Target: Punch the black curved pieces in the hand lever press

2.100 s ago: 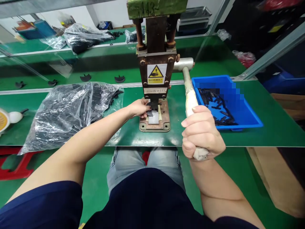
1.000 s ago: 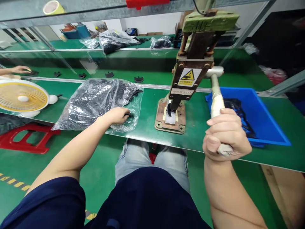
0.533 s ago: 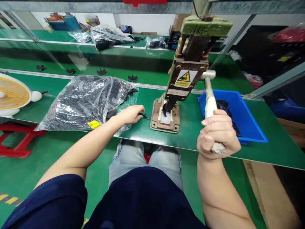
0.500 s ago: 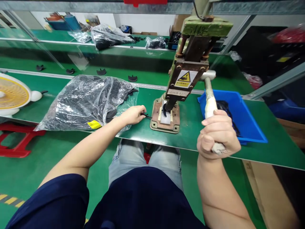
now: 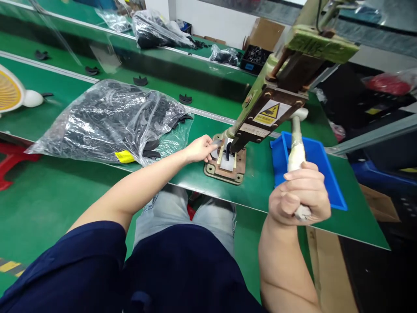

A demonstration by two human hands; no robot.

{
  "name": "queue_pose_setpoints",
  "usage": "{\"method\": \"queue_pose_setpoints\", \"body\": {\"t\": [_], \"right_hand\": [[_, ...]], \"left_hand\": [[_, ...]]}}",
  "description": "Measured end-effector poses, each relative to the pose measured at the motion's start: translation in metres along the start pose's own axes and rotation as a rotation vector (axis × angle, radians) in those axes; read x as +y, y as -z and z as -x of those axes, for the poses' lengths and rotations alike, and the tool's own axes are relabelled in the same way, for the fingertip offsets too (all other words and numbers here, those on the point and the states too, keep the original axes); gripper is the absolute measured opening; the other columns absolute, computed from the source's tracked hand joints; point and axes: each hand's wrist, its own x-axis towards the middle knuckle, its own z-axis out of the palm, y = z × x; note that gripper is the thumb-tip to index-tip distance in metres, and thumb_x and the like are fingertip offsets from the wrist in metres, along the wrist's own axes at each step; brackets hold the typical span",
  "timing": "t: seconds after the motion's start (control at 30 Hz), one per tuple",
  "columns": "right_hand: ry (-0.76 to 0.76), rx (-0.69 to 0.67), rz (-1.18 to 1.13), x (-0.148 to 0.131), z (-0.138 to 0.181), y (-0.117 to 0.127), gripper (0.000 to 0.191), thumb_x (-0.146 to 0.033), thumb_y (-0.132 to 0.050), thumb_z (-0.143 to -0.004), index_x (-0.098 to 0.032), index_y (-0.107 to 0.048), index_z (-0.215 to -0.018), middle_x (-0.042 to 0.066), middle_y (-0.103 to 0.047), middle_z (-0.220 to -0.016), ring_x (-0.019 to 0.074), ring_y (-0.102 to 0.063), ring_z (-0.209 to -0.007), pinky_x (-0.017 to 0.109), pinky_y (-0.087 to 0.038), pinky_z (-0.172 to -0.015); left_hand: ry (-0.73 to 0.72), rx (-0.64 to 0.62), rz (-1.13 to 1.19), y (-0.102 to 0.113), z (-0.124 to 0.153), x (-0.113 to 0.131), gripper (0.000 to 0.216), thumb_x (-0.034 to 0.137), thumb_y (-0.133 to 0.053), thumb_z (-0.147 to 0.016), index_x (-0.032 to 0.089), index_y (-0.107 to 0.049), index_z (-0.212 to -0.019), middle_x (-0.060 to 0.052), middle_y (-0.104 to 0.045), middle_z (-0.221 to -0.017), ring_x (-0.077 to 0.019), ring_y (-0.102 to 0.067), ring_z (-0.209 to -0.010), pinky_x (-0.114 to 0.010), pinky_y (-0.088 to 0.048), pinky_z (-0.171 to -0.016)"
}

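My left hand [image 5: 200,149] is at the left side of the press's base plate [image 5: 211,169], its fingertips pinched on a small black part that they mostly hide. A curved black piece [image 5: 228,151] lies on the pale metal fixture [image 5: 227,163] on the base, beneath the ram of the hand press [image 5: 260,117]. My right hand [image 5: 301,193] is wrapped around the whitish, tape-covered lever [image 5: 296,152] of the press. The ram's lower end is close above the black piece; whether they touch, I cannot tell.
Left of the press lies a clear plastic bag [image 5: 107,121] of black parts. A blue bin [image 5: 335,178] is behind my right hand. Several curved black parts [image 5: 140,81] lie along the strip beyond the bench rail. A fan [image 5: 11,91] stands at far left.
My left hand has moved right, from the bench beside the press to its base. My right hand still grips the lever. The view has tilted and shifted.
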Motion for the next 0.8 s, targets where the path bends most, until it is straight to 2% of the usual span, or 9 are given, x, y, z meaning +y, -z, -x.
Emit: {"method": "queue_pose_setpoints", "body": {"t": [0.07, 0.17, 0.27, 0.37, 0.53, 0.8], "right_hand": [[0.007, 0.026, -0.003, 0.002, 0.001, -0.001, 0.043, -0.032, -0.07, -0.085, -0.022, -0.038, -0.058, -0.009, -0.046, -0.05, 0.0126, -0.062, -0.059, 0.046, -0.057, -0.091], [0.01, 0.034, 0.007, 0.004, 0.002, -0.002, 0.041, -0.035, -0.069, -0.086, -0.023, -0.04, -0.059, -0.009, -0.046, -0.051, 0.0138, -0.061, -0.059, 0.047, -0.058, -0.09], [0.049, 0.03, -0.009, 0.006, 0.003, -0.002, 0.039, -0.038, -0.069, -0.086, -0.024, -0.043, -0.061, -0.008, -0.045, -0.051, 0.0142, -0.061, -0.059, 0.048, -0.058, -0.09], [0.066, 0.04, -0.013, 0.007, 0.003, -0.003, 0.038, -0.037, -0.069, -0.087, -0.024, -0.043, -0.062, -0.008, -0.044, -0.051, 0.0136, -0.06, -0.059, 0.046, -0.058, -0.091], [0.042, 0.079, -0.01, 0.007, 0.003, -0.005, 0.045, -0.041, -0.071, -0.087, -0.024, -0.04, -0.059, -0.008, -0.044, -0.049, 0.0134, -0.06, -0.057, 0.046, -0.057, -0.089], [0.02, 0.037, -0.001, 0.002, 0.002, -0.003, 0.041, -0.038, -0.069, -0.087, -0.023, -0.042, -0.06, -0.008, -0.045, -0.051, 0.0132, -0.061, -0.06, 0.047, -0.057, -0.093]], "left_hand": [[0.033, -0.071, 0.115, -0.012, 0.0, 0.006, 0.036, 0.04, -0.08, -0.097, 0.02, -0.05, -0.097, 0.001, -0.069, -0.062, -0.0126, -0.067, -0.051, -0.022, -0.051, -0.055], [0.045, -0.141, 0.201, -0.022, -0.001, 0.009, 0.03, 0.032, -0.08, -0.098, 0.018, -0.053, -0.095, -0.001, -0.071, -0.064, -0.0115, -0.068, -0.053, -0.022, -0.054, -0.056], [0.059, -0.07, 0.202, -0.017, -0.005, 0.007, 0.024, 0.029, -0.077, -0.1, 0.017, -0.057, -0.092, 0.001, -0.068, -0.062, -0.0099, -0.065, -0.051, -0.021, -0.054, -0.055], [0.053, -0.008, 0.16, -0.005, -0.011, 0.004, 0.027, 0.032, -0.081, -0.097, 0.016, -0.062, -0.086, 0.001, -0.067, -0.061, -0.0085, -0.062, -0.05, -0.021, -0.053, -0.054], [0.029, -0.052, 0.048, -0.001, -0.021, 0.001, 0.035, 0.039, -0.086, -0.091, 0.016, -0.063, -0.078, -0.002, -0.069, -0.064, -0.01, -0.065, -0.053, -0.019, -0.05, -0.051], [-0.018, -0.067, -0.016, -0.01, -0.034, 0.001, 0.028, 0.026, -0.084, -0.091, 0.016, -0.063, -0.076, 0.0, -0.068, -0.062, -0.0118, -0.065, -0.051, -0.022, -0.05, -0.05]]}}
